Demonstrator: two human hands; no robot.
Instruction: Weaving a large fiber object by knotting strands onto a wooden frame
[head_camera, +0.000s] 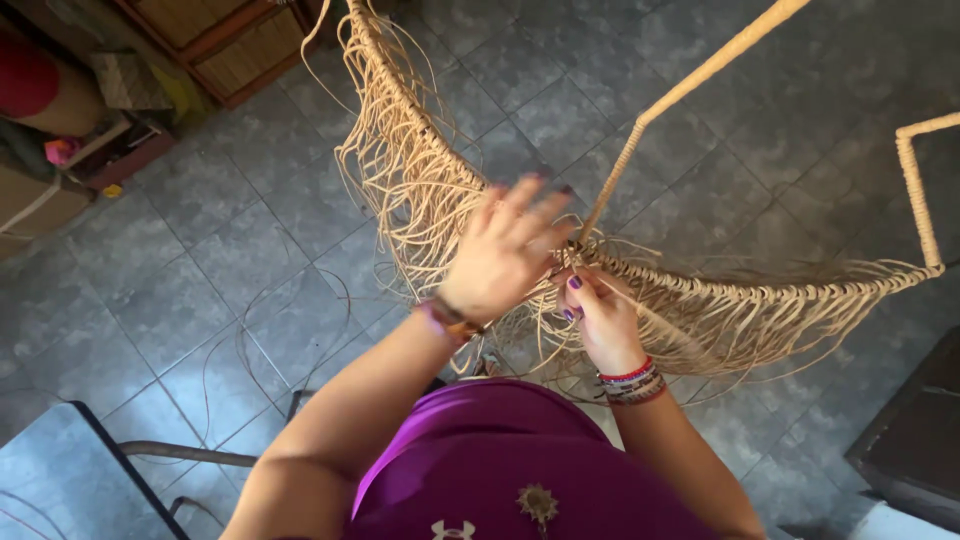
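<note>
both hands (548, 280) on woven rattan frame (700, 290)

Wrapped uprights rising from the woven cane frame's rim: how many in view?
2. One cane-wrapped upright rod rises from the woven rim by the left hand and right hand; another bent upright stands at the rim's right end. Loose strands may hide others.
</note>
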